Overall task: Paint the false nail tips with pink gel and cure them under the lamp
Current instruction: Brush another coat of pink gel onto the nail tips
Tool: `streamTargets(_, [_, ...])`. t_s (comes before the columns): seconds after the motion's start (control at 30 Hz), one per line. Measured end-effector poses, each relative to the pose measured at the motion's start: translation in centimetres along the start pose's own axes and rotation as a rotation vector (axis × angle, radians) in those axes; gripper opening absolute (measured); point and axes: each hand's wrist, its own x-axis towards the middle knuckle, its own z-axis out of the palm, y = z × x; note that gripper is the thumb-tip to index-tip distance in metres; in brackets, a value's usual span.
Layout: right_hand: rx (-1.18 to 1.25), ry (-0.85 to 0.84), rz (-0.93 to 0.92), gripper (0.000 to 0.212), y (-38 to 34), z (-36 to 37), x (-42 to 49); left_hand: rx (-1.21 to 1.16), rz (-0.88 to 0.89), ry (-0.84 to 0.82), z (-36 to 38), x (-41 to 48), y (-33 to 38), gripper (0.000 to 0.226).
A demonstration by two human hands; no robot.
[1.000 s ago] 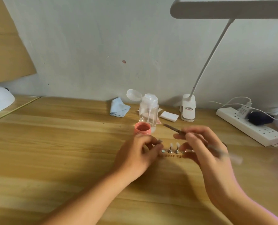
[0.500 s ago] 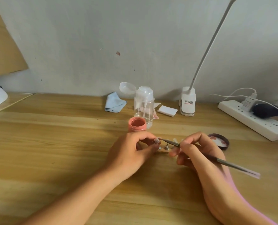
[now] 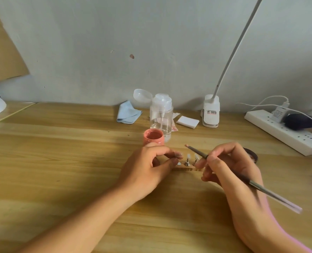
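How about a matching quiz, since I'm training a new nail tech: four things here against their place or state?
Things:
1 brush
2 gel pot
3 cloth
4 power strip

Places or states:
a at the far right
b open, just behind the left hand
c in the right hand's grip
d left of the bottle

Pairs: 1-c, 2-b, 3-d, 4-a.

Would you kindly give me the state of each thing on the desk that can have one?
gel pot, open, upright.
lid, off, lying behind the right hand.
pump bottle, cap flipped open.
brush, gripped by the right hand, tip raised.
nail tips, standing upright.
left hand, pinches the end stand.
power strip, charger plugged in.
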Motion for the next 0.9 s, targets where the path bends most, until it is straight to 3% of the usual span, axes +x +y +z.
streamTargets(0.27, [-0.046,-0.108,0.088,0.007,0.6,0.1,0.2,-0.019,-0.006,-0.013,0.0,0.0,0.2,0.023])
streamTargets(0.7, [-0.079,-0.081,0.058,0.015,-0.1,0.4,-0.2,-0.037,0.007,-0.042,0.0,0.1,0.2,0.025])
streamTargets(0.9, [-0.114,-0.032,-0.145,0.011,-1.6,0.1,-0.5,-0.022,0.006,-0.041,-0.1,0.1,0.0,0.019])
